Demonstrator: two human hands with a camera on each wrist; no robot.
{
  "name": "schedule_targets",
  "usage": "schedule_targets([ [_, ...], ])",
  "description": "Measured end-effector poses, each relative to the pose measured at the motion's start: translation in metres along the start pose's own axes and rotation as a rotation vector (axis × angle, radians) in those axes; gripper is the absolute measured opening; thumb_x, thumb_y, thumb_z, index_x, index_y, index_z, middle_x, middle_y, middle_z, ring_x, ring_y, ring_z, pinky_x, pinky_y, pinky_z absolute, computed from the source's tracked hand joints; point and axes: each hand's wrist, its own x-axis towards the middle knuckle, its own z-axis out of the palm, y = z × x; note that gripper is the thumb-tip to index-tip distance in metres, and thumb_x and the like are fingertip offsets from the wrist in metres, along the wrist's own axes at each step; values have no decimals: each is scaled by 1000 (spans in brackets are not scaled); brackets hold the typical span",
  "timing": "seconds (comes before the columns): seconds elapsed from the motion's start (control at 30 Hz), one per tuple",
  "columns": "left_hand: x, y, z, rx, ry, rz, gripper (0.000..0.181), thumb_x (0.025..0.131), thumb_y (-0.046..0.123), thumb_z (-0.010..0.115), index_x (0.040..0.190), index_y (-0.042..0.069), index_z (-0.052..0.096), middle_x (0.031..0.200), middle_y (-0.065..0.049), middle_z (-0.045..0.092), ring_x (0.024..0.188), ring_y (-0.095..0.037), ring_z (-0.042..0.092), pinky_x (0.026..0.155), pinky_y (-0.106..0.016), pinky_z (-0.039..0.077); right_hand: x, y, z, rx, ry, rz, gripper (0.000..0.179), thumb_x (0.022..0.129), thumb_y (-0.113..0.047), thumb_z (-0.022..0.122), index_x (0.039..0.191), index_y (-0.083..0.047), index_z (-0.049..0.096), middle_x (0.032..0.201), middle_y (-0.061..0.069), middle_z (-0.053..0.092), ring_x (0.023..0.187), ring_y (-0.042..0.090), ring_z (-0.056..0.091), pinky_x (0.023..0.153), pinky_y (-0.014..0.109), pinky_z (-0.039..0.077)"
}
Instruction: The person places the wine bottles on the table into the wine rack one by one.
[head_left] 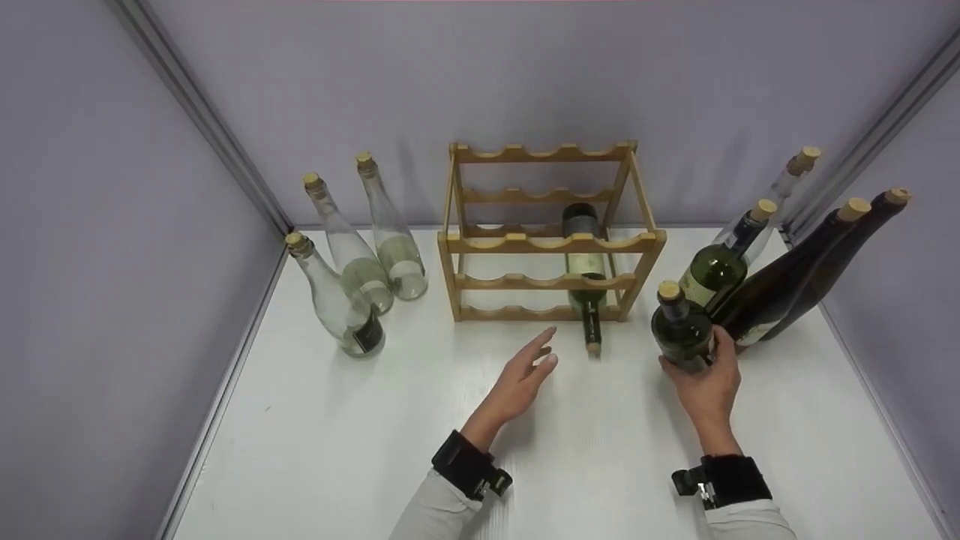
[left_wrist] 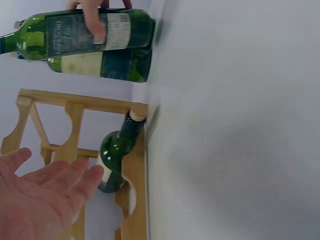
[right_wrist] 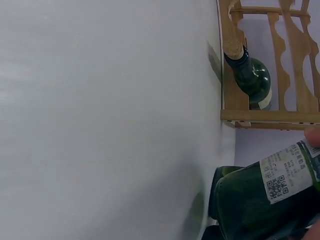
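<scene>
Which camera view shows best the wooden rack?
Head view: the whole wooden rack fits there. The left wrist view crops it, partly behind the left hand; the right wrist view shows only part.

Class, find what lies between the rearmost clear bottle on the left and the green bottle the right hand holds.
In the head view, the wooden rack stands between them, a corked green bottle lying in it.
</scene>
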Motion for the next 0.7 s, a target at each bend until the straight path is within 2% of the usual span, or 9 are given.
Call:
schedule_targets([
  [0.1,2,8,-5,-89,-12,12,52,108,32,38,154,10,31,154,-9,36,134,-28,44,105,-40,40,-1,-2,3,-30,-10,-69,80,65,-3,89,134,-4,48,133,16,53,127,35,45,105,53,33],
  [0.23,6,21,-12,-177,-45,39,54,108,35,36,154,9,29,153,-15,36,134,-32,44,102,-41,44,-2,-3,7,-54,-6,-214,77,60,1,88,129,-3,52,126,18,56,120,36,48,101,51,34],
  [0.4,9,33,-18,-235,-71,68,59,106,46,35,154,12,31,152,-14,38,132,-31,46,100,-41,46,-4,-2,13,-98,7,-406,73,54,6,85,122,-2,58,119,17,59,112,38,52,95,51,36],
  [0.5,10,37,-21,-281,-83,80,58,107,45,33,154,11,32,150,-14,39,130,-32,47,98,-43,47,-6,-1,16,-141,5,-490,75,49,7,86,119,-5,60,119,16,60,110,39,52,92,55,36],
  [0.63,12,37,-24,-315,-96,82,54,108,40,32,150,8,39,144,-19,45,129,-33,48,93,-43,51,-7,-2,17,-206,-30,-552,80,44,5,88,119,-7,62,120,15,59,110,41,49,92,61,33],
  [0.7,12,37,-26,-317,-107,80,52,109,36,31,145,2,46,138,-21,51,125,-32,52,88,-44,53,-7,-3,17,-232,-52,-572,81,43,4,89,118,-8,63,120,15,59,110,41,48,94,63,32],
])
